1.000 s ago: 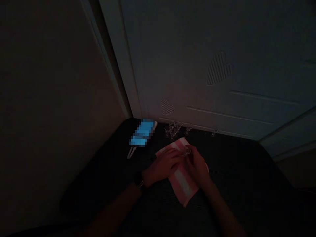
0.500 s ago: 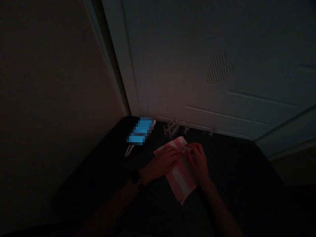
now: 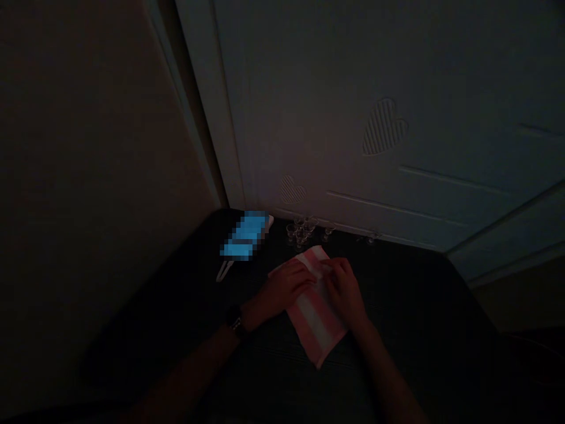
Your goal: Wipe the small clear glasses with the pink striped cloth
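Note:
A pink and white striped cloth [image 3: 315, 318] lies on the dark table in dim light. My left hand [image 3: 285, 288], with a watch on its wrist, rests flat over the cloth's left part, fingers stretched toward the middle. On the right part of the cloth, my right hand [image 3: 346, 288] has its fingers bent and drawn together; what they hold, if anything, is too dark to make out. Beyond the cloth stands a cluster of small clear glasses [image 3: 301, 231], with one more glass [image 3: 328, 231] just right of it.
A phone with a blurred blue screen [image 3: 245, 235] and a strap lies on the table [image 3: 176, 306] at the left. Farther right is another small glass object [image 3: 371, 237]. A pale panel with raised hearts [image 3: 384, 126] borders the table's back edge.
The whole view has shifted slightly. A small clear item seen earlier at my right fingertips over the cloth no longer shows clearly. My left hand stays on the cloth.

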A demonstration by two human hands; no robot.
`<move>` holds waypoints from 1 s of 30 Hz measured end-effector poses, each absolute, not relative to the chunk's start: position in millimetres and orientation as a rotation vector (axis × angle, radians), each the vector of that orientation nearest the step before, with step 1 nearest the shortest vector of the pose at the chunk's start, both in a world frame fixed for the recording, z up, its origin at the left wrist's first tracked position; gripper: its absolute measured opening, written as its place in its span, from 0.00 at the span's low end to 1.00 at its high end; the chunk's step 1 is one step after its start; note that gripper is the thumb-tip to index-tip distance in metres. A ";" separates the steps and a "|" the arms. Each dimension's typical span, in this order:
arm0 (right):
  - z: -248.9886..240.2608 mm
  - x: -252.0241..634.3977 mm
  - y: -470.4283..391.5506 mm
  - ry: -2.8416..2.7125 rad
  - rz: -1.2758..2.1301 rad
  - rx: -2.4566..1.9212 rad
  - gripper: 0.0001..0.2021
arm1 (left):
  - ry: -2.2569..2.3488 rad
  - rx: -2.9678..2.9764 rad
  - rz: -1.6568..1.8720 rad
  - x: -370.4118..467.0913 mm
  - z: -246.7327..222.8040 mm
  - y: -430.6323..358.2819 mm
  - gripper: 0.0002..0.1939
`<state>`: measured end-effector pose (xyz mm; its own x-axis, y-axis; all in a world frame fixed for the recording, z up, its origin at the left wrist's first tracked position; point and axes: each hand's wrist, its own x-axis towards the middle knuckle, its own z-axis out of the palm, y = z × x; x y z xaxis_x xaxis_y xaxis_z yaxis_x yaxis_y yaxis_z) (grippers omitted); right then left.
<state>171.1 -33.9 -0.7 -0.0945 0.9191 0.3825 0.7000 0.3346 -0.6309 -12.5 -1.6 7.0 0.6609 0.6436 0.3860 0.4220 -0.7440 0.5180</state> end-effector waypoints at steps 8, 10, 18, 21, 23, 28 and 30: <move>2.5 165.7 -37.6 -1.968 0.400 -1.434 0.13 | 0.923 2.059 0.940 -11.1 12.3 0.0 0.08; 3.8 164.7 -38.1 -1.955 0.395 -1.457 0.11 | 0.941 1.996 0.955 -10.1 12.6 -0.2 0.09; 3.3 160.9 -39.2 -1.893 0.393 -1.464 0.09 | 0.897 1.924 0.929 -8.3 13.3 -2.7 0.10; 0.5 161.1 -39.4 -1.902 0.381 -1.481 0.06 | 0.932 1.958 0.929 -8.8 13.2 -2.4 0.12; -1.0 161.1 -39.3 -1.898 0.393 -1.481 0.05 | 0.939 1.974 0.913 -9.2 14.0 -2.0 0.13; -2.5 162.8 -37.9 -1.840 0.450 -1.468 0.11 | 0.908 2.048 0.930 -9.7 17.3 -3.6 0.12; -3.1 165.0 -37.2 -1.804 0.492 -1.494 0.16 | 0.899 2.084 0.923 -9.7 17.8 -4.7 0.12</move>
<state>165.0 -37.2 -3.1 -0.0576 0.9551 0.2907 0.6756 0.2516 -0.6930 -9.7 -4.7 17.8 0.5102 0.7929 0.3330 0.3125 -0.5317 0.7872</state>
